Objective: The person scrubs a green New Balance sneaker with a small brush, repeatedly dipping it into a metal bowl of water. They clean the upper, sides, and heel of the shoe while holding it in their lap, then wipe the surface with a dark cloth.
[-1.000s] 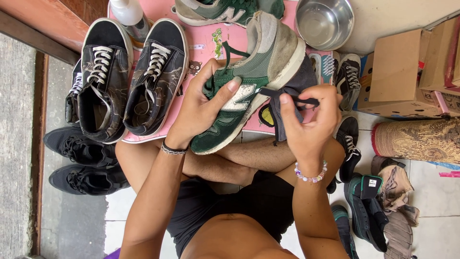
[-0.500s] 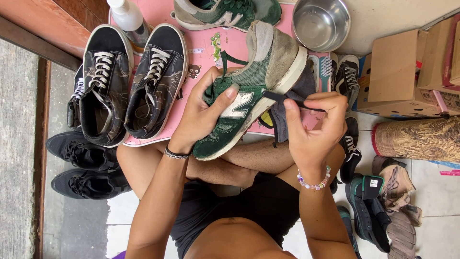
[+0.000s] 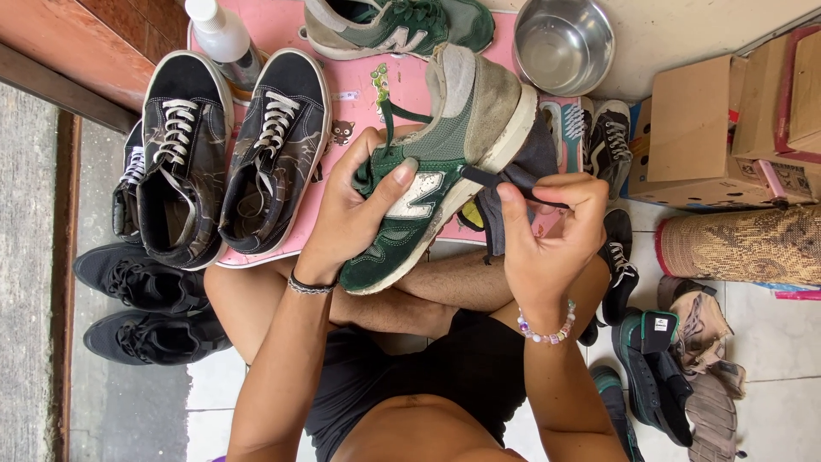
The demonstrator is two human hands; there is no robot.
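Gripping the green sneaker (image 3: pixel 428 184) from its side, the left hand (image 3: pixel 359 205) is closing fingers and thumb around the upper and is keeping the shoe tilted, heel up and toe down, above the crossed legs. The right hand (image 3: pixel 547 235) is pinching a dark grey cloth (image 3: pixel 509 192) between thumb and fingertips and is pressing it against the pale midsole.

Compared with the earlier views, the right hand is sitting slightly higher and closer to the sole edge, and the cloth is now drawn flatter across it; the left hand's hold is unchanged. Judged from this, the wiping of the midsole is under way, not finished: the suede heel is still looking soiled.

Containers:
- A steel bowl (image 3: pixel 564 43) is standing on the floor beyond the shoe; its contents cannot be told, though it appears empty.
- A white spray bottle (image 3: pixel 224 38) is standing at the pink mat's (image 3: pixel 342 94) far corner.
- Cardboard boxes (image 3: pixel 727 120) are sitting to the right; their contents are not showing.

The matching green sneaker (image 3: pixel 393 26) and a black high-top pair (image 3: pixel 222 162) are lying on the mat.
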